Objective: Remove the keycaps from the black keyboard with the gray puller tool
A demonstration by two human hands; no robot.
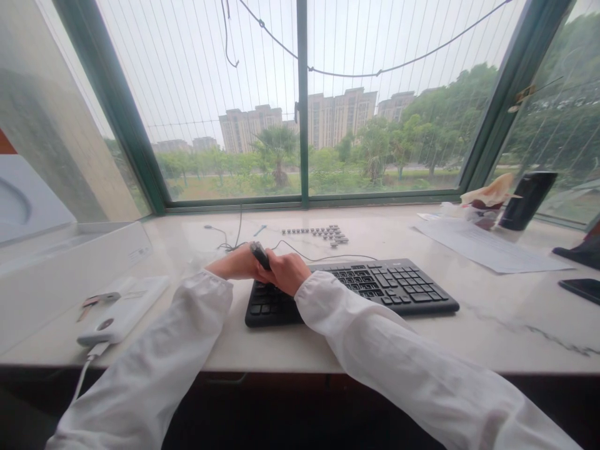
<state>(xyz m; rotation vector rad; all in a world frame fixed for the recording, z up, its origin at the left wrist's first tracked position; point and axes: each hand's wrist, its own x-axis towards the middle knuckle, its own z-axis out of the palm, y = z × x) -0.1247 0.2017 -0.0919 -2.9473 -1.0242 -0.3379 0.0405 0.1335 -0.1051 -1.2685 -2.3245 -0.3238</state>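
Both my hands meet above the left part of a black keyboard (407, 284). Between them a short, dark, stick-shaped object (260, 255) pokes up; its exact kind does not show. My right hand (289, 270) is closed around it. My left hand (238, 264) is closed against the same object, its fingertips mostly hidden. Many keys in the keyboard's middle lack their caps, while the number pad keeps its own. Behind the keyboard, loose keycaps (323, 232) stand in rows on the white table. A thin cable (323, 259) runs behind the keyboard.
At left lie a white power strip (129, 309), keys (96, 303) on it, and an open white box (94, 250). A small blue stick (260, 230) lies near the window. Papers (482, 244), a black cup (527, 200) and a phone (581, 289) are at right.
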